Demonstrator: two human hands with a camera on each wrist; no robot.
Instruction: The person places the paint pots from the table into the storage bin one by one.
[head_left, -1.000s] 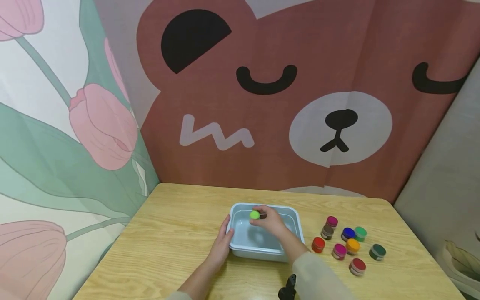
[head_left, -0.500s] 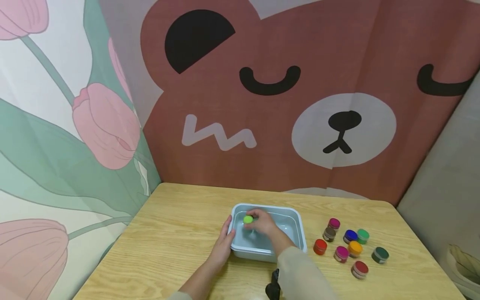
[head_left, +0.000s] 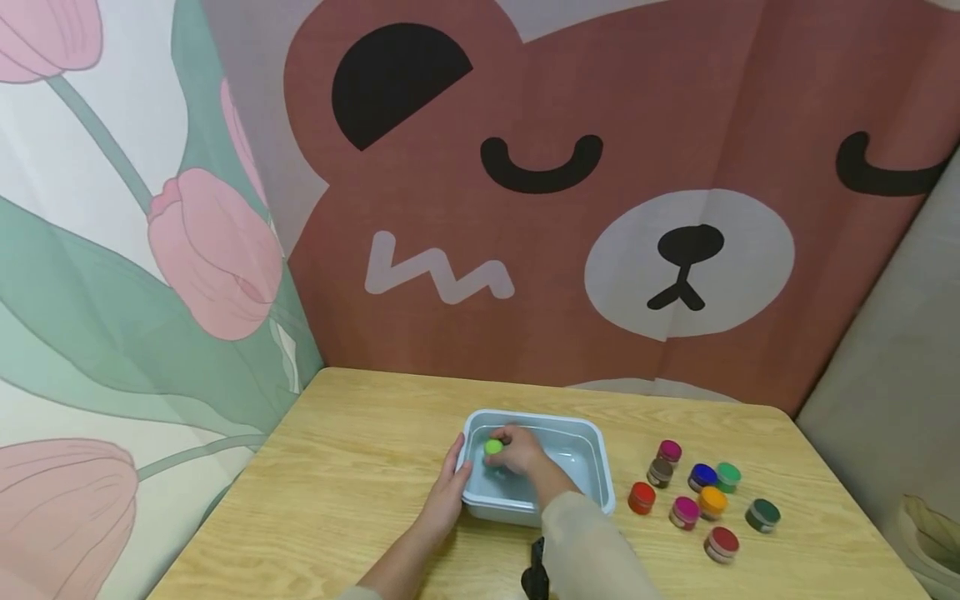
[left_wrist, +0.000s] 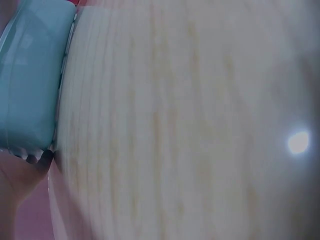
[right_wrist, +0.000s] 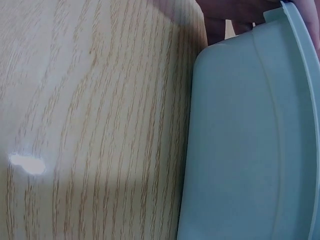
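A pale blue plastic tray (head_left: pixel 581 426) stands on the wooden table. At its left side my left hand (head_left: pixel 444 493) holds the wall, thumb by the rim and fingers along the outside. In the right wrist view, that hand's fingers (right_wrist: pixel 216 30) show under the tray's rim. My right hand (head_left: pixel 522 452) is inside the tray, toward its left part, and pinches a small jar with a light green lid (head_left: pixel 492 447). The jar's body is mostly hidden by the fingers. Whether it touches the tray's floor I cannot tell.
Right of the tray stand several small jars with coloured lids, among them a red one (head_left: pixel 641 497), an orange one (head_left: pixel 712 502), a blue one (head_left: pixel 702 477) and a dark green one (head_left: pixel 763 515). A bear-print curtain (head_left: pixel 420 350) hangs behind the table (head_left: pixel 360 433).
My right hand has moved left and down into the tray with the green-lidded jar. My left hand has stayed at the tray's left side. The head view has shifted slightly.
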